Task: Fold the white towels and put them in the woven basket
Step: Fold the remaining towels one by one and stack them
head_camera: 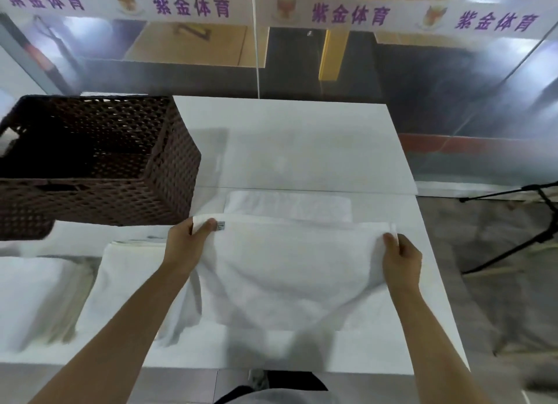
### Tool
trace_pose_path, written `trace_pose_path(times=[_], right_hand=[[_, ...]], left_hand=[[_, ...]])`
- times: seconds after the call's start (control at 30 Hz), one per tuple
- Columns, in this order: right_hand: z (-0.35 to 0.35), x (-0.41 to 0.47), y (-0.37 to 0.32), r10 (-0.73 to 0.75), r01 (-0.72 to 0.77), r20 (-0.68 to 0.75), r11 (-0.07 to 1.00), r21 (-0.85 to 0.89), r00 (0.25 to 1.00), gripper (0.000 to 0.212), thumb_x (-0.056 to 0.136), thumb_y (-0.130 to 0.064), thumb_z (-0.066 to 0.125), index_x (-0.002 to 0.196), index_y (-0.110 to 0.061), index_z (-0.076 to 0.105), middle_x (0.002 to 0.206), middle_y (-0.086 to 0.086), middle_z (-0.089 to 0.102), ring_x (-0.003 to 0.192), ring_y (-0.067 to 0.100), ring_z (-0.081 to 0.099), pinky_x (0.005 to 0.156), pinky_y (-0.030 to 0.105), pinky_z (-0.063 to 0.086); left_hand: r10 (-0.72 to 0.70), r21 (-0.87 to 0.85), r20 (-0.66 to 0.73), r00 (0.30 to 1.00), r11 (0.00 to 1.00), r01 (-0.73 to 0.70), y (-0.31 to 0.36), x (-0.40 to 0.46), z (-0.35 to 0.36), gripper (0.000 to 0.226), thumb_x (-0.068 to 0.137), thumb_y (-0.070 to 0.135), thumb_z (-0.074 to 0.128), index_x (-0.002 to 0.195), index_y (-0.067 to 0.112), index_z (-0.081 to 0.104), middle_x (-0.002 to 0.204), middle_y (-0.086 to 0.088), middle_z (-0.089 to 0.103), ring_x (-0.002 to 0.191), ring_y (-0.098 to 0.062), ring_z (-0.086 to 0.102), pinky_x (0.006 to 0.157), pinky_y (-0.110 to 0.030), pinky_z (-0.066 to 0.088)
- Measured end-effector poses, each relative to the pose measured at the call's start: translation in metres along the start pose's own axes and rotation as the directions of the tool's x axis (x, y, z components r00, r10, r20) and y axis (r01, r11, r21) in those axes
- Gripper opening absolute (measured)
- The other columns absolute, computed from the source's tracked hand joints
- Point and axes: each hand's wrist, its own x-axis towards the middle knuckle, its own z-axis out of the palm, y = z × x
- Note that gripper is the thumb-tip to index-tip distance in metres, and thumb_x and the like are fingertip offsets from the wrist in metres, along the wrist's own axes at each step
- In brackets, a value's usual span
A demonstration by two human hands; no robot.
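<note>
The person was in the middle of folding one white towel. The left hand pinched the towel's far left corner, thumb on top, right beside a small grey tag. The right hand pinched the far right corner the same way. The towel hung between the two hands, and its near part sagged down onto the white table by the near edge.

I think the next move was to bring the held edge down flat and line the corners up, so the fold came out even. The cloth was soft and floppy, so it could slip crooked.

A folded towel lay just past the held one, near the middle of the table. More white cloth lay toward the left. The woven basket stood at the far left corner, and I could see no towel in it.

The tag was too small to read. A banner high up said 紫金体育 in purple, again and again.
</note>
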Motion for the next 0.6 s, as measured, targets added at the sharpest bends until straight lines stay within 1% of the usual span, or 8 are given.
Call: trace_pose_path(times=[0.1,0.13,0.23,0.3,0.4,0.5,0.57,0.6], right_hand=[[0.027,0.036,-0.006,-0.002,0.003,0.011,0.999,-0.04,1.0,0.043,0.102,-0.018,0.051,0.065,-0.015,0.03,0.062,0.001,0.03,0.058,0.018,0.029,0.055,0.033,0.024],[0.036,0.049,-0.006,0.001,0.0,0.02,0.999,-0.054,1.0,0.043,0.103,-0.019,0.051,0.065,-0.014,0.031,0.062,0.001,0.031,0.058,0.018,0.03,0.055,0.034,0.025],[0.061,0.085,-0.001,0.025,-0.02,0.038,0.992,-0.121,0.999,0.038,0.103,-0.022,0.05,0.072,-0.001,0.04,0.065,0.007,0.04,0.061,0.021,0.037,0.056,0.034,0.03],[0.076,0.107,0.005,0.033,-0.026,0.041,0.989,-0.147,0.999,0.036,0.102,-0.023,0.048,0.077,0.002,0.042,0.067,0.009,0.045,0.063,0.023,0.042,0.059,0.035,0.033],[0.097,0.138,0.015,0.036,-0.025,0.059,0.984,-0.178,0.998,0.035,0.102,-0.025,0.045,0.075,-0.004,0.042,0.067,0.007,0.047,0.064,0.025,0.045,0.063,0.036,0.036],[0.115,0.161,0.023,0.039,-0.021,0.078,0.977,-0.214,0.996,0.037,0.104,-0.027,0.044,0.07,-0.012,0.036,0.066,0.004,0.045,0.065,0.024,0.044,0.062,0.036,0.035],[0.124,0.172,0.03,0.035,-0.012,0.09,0.971,-0.24,0.995,0.035,0.105,-0.028,0.042,0.075,-0.011,0.041,0.069,0.005,0.048,0.068,0.027,0.047,0.061,0.036,0.035],[0.128,0.176,0.034,0.033,-0.004,0.103,0.963,-0.268,0.994,0.031,0.105,-0.03,0.042,0.083,-0.01,0.048,0.073,0.005,0.053,0.072,0.028,0.05,0.062,0.036,0.036]], left_hand=[[-0.039,-0.003,-0.032,0.999,0.999,0.039,0.006,0.038,0.018,0.018,0.094,0.026,0.068,0.093,0.009,0.073,0.091,-0.008,0.072,0.086,-0.024,0.066,0.079,-0.039,0.054],[-0.047,-0.003,-0.039,0.998,0.999,0.047,0.007,0.051,0.024,0.019,0.094,0.025,0.068,0.092,0.007,0.073,0.087,-0.008,0.072,0.083,-0.024,0.066,0.075,-0.037,0.053],[-0.065,0.057,-0.063,0.996,0.996,0.068,0.008,0.086,0.043,0.018,0.093,0.026,0.068,0.085,0.01,0.067,0.07,0.002,0.061,0.065,-0.01,0.055,0.056,-0.025,0.042],[-0.063,0.091,-0.078,0.995,0.993,0.07,0.005,0.111,0.058,0.017,0.093,0.028,0.068,0.085,0.014,0.067,0.066,0.005,0.057,0.06,-0.007,0.05,0.052,-0.025,0.037],[-0.051,0.132,-0.113,0.992,0.989,0.065,-0.007,0.145,0.078,0.015,0.093,0.032,0.068,0.091,0.018,0.072,0.073,0.0,0.063,0.065,-0.014,0.056,0.056,-0.027,0.038],[-0.058,0.195,-0.15,0.987,0.977,0.087,-0.018,0.171,0.098,0.012,0.094,0.037,0.066,0.092,0.027,0.07,0.079,0.001,0.067,0.07,-0.02,0.063,0.057,-0.027,0.043],[-0.07,0.221,-0.159,0.985,0.97,0.104,-0.029,0.183,0.11,0.011,0.096,0.035,0.064,0.098,0.026,0.07,0.079,-0.001,0.066,0.072,-0.028,0.065,0.055,-0.028,0.043],[-0.097,0.197,-0.149,0.984,0.972,0.126,-0.037,0.189,0.116,0.015,0.096,0.032,0.064,0.107,0.024,0.07,0.083,-0.004,0.066,0.077,-0.033,0.066,0.057,-0.028,0.043]])
